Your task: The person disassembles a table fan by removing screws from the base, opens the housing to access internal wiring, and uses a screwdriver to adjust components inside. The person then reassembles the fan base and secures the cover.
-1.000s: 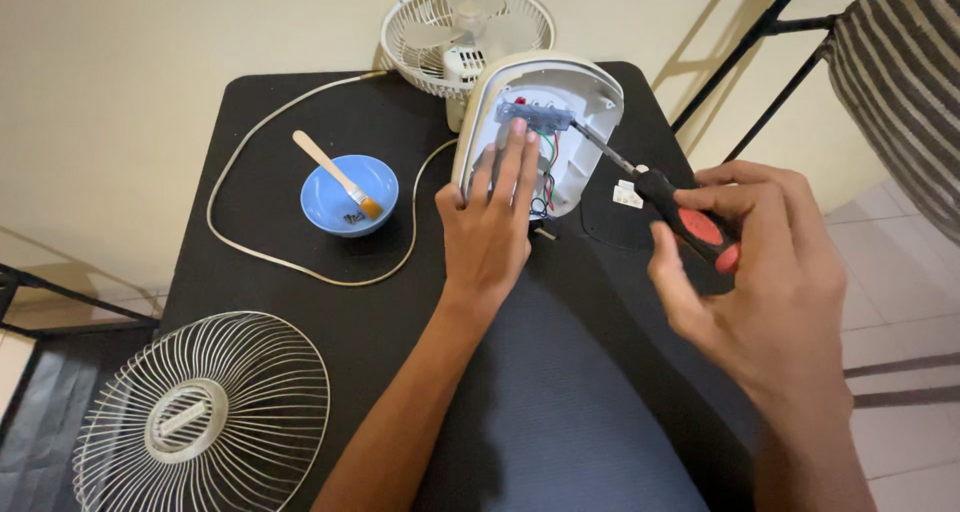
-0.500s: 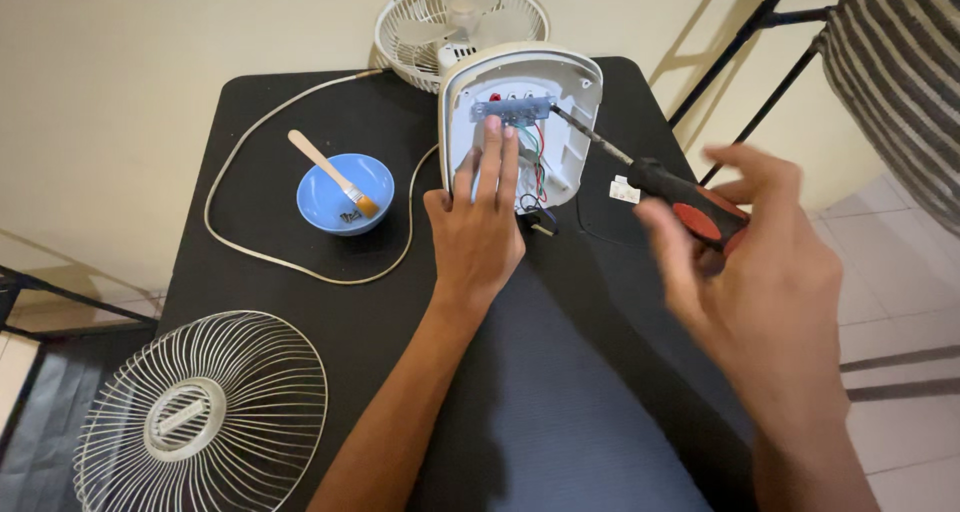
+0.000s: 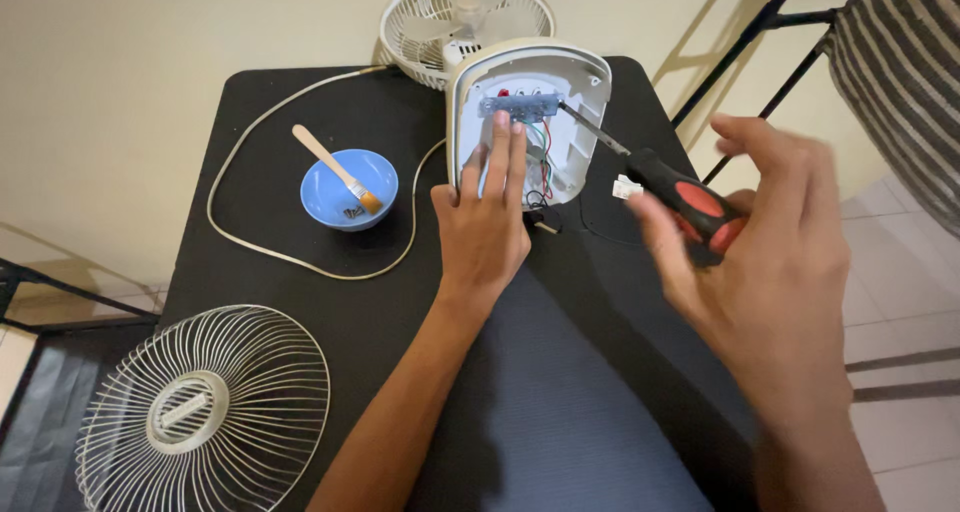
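A white fan base (image 3: pixel 575 92) lies upturned on the black table (image 3: pixel 300 312), its inside open with a switch block and coloured wires showing. My left hand (image 3: pixel 485 222) rests flat on it, fingers reaching the switch block. My right hand (image 3: pixel 770 272) holds a screwdriver (image 3: pixel 680 194) with a red and black handle; its tip points into the base near the switch block.
A blue bowl (image 3: pixel 350 187) with a small brush and screws sits left of the base. A white cord (image 3: pixel 260 242) loops around it. The fan head (image 3: pixel 465 12) stands behind. A wire grille (image 3: pixel 205 412) leans at the table's lower left. A dark mat (image 3: pixel 560 422) lies in front.
The base now lies flatter and further back. My left hand has slid down, with only its fingertips inside the base. My right hand has kept the screwdriver tip in the base.
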